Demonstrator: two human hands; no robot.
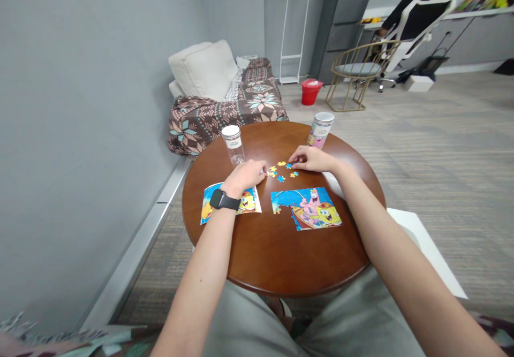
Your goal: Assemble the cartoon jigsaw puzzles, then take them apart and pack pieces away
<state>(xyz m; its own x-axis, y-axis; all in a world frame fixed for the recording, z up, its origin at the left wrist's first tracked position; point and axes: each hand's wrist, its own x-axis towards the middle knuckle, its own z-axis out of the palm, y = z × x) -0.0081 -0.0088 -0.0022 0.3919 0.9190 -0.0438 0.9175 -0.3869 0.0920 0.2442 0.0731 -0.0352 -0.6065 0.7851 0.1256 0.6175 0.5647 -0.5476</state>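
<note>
A partly assembled cartoon jigsaw puzzle (317, 210) lies on the round table, its lower left part open. Several loose blue and yellow puzzle pieces (281, 179) are scattered behind it. At the left of these pieces is my left hand (247, 175), fingers curled closed; what its fingertips hold is too small to make out. My right hand (315, 159) reaches in from the right, thumb and forefinger closed about a blue puzzle piece (288, 166) at the edge of the group. Under my left wrist, partly covered, lies a printed picture sheet (251, 203).
On the brown table (261, 255) stand a clear jar (236, 153) with a white lid and a printed canister (320, 130). Beyond are a covered sofa (241, 105), a red bin (310, 92) and a gold-framed chair (357, 70). A person's dark sleeve (401, 9) shows by an office chair.
</note>
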